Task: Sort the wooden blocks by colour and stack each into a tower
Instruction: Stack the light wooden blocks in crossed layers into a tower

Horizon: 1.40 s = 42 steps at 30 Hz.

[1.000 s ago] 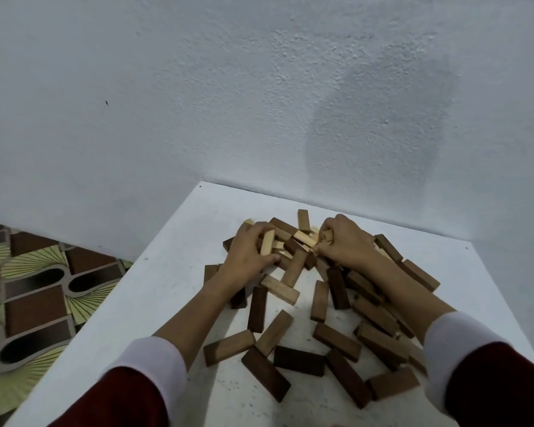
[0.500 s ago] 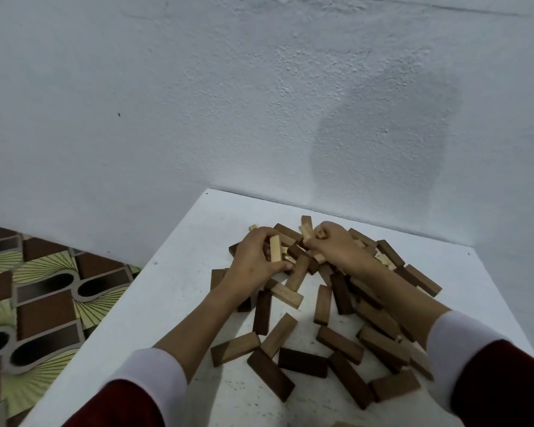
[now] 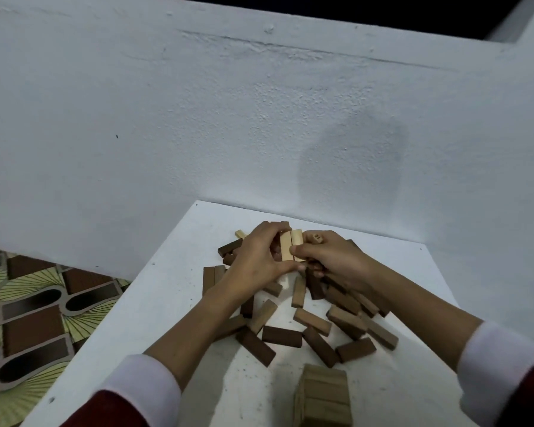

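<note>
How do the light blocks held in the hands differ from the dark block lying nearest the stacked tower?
The light blocks are pale tan; the dark block is deep brown. The light blocks stand on end, side by side, gripped between the left hand and right hand; the dark block lies flat and untouched on the table. Both have the same elongated rectangular shape.

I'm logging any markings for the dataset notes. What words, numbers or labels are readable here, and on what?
No text can be read.
A small block above the right hand bears dark marks on its end, too small and blurred to read.
The other blocks, the table and the wall show none.
</note>
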Tool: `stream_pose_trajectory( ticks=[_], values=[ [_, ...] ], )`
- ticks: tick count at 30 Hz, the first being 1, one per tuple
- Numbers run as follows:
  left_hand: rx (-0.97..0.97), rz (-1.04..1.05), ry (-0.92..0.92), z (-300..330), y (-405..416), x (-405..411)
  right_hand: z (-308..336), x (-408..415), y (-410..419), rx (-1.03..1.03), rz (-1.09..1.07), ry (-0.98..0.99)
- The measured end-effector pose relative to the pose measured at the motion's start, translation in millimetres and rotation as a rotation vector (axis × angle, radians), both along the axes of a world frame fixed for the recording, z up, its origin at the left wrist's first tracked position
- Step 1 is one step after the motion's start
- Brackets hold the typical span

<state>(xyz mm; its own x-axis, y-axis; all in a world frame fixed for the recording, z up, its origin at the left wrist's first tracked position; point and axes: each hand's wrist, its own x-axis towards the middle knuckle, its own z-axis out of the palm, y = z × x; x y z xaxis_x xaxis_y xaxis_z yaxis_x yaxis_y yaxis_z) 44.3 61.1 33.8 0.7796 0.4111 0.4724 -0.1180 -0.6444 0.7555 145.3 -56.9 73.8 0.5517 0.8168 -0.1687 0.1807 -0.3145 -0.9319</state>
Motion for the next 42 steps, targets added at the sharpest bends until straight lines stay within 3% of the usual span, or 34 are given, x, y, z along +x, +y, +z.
stream_pose_trajectory(
  ticks=[8,15,20,24,27,31,38,42],
  values=[
    [0.121,-0.083,-0.021,19,-23,-35,15,-37,-27,0.073,-0.003,0.001],
    [0.012,-0.027,-0.068,-2,-30,-85,20,-95,-38,-0.006,-0.007,-0.024],
    [0.057,0.136,0.205,-58,-21,-126,0,-148,-30,0.013,0.022,-0.194],
    [0.106,0.240,0.482,-86,-23,-142,-63,-176,-11,0.009,-0.150,-0.313],
    [0.140,0.226,0.520,-98,-19,-150,-105,-180,-7,-0.122,-0.276,-0.492],
    [0.106,0.178,0.559,-104,-9,-155,-124,-187,-5,-0.276,-0.269,-0.636],
    [-0.003,0.118,0.486,-104,-5,-161,-140,-182,-2,-0.175,-0.318,-0.514],
    [0.026,0.051,0.477,-109,-2,-164,-149,-183,-11,-0.076,-0.284,-0.459]
  ],
)
